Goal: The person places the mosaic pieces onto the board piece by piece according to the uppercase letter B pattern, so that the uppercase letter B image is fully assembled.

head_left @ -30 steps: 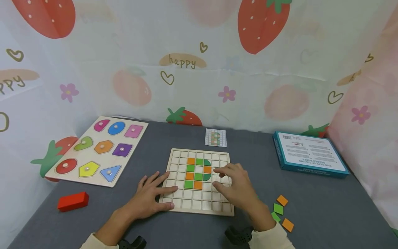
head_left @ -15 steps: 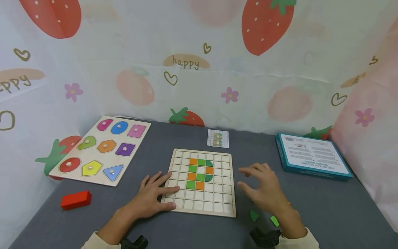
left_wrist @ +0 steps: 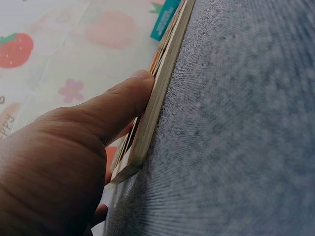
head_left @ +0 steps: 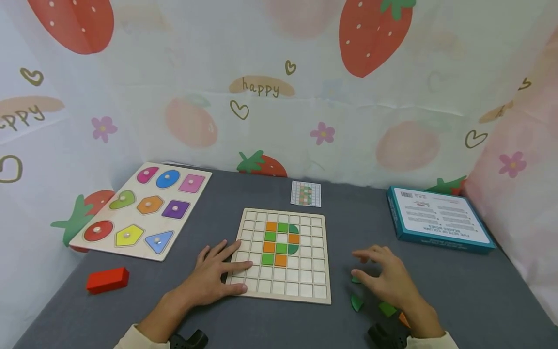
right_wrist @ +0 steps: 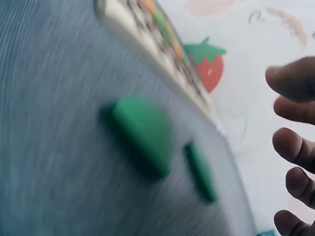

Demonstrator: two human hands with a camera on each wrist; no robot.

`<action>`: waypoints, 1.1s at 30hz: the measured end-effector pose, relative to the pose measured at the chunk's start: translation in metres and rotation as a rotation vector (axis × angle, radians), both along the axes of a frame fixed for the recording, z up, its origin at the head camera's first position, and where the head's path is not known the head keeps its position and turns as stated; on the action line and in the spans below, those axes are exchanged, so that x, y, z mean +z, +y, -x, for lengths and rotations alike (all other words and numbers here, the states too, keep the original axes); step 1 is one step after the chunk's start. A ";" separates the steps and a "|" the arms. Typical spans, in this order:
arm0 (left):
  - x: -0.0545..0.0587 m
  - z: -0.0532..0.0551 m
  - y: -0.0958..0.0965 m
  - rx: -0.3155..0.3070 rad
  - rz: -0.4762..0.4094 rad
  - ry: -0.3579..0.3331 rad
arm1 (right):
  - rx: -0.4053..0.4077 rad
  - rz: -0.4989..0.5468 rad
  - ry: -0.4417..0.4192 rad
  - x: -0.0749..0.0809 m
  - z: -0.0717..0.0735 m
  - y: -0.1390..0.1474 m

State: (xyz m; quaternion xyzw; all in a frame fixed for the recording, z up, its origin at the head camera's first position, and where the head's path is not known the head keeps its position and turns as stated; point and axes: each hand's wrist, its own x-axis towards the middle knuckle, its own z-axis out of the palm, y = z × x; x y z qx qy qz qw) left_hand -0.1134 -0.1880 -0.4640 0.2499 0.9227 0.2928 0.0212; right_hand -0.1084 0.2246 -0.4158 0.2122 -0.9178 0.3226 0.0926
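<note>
My left hand [head_left: 218, 276] rests on the left edge of a wooden grid board [head_left: 279, 298], fingers spread. In the left wrist view its thumb [left_wrist: 130, 96] lies along the board's edge. Orange and green square tiles and two dark green rounded tiles [head_left: 293, 249] sit in the grid around one bare cell. Right of the board, my right hand [head_left: 390, 278] hovers with thumb and fingers apart and nothing between them. Close by lie dark green rounded tiles [head_left: 357, 303], two of them blurred in the right wrist view, a light green tile [head_left: 387, 309] and an orange tile [head_left: 404, 319], partly hidden by the wrist.
A printed pattern card [head_left: 305, 194] lies behind the board. At the left is a knobbed shape puzzle [head_left: 141, 224], with a red block [head_left: 107, 280] in front of it. A teal box [head_left: 440, 219] stands at the back right, near the patterned cloth wall.
My right hand has moved from over the board's right side out to the right, above the loose tiles. The left hand stays on the board. The head view has shifted slightly.
</note>
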 end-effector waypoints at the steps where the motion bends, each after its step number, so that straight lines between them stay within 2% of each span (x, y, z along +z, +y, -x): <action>1: 0.000 0.000 0.000 0.002 0.001 0.000 | -0.003 -0.005 -0.026 -0.003 0.001 0.001; 7: 0.000 0.000 0.000 -0.004 0.010 -0.001 | -0.030 -0.050 -0.140 -0.015 0.005 0.010; 12: 0.000 0.001 0.000 -0.005 0.011 0.010 | -0.076 -0.091 -0.194 -0.020 0.008 0.013; 16: 0.000 0.000 0.000 -0.002 0.012 0.010 | -0.072 -0.136 -0.222 -0.022 0.010 0.013; 27: 0.002 -0.001 0.000 0.006 0.012 0.010 | 0.011 -0.138 -0.180 -0.022 0.007 0.011; 30: 0.001 -0.001 0.000 0.007 0.012 0.011 | 0.000 -0.137 -0.166 -0.024 0.008 0.011; 33: 0.001 -0.001 0.000 0.004 0.010 0.010 | -0.044 -0.149 -0.173 -0.024 0.009 0.009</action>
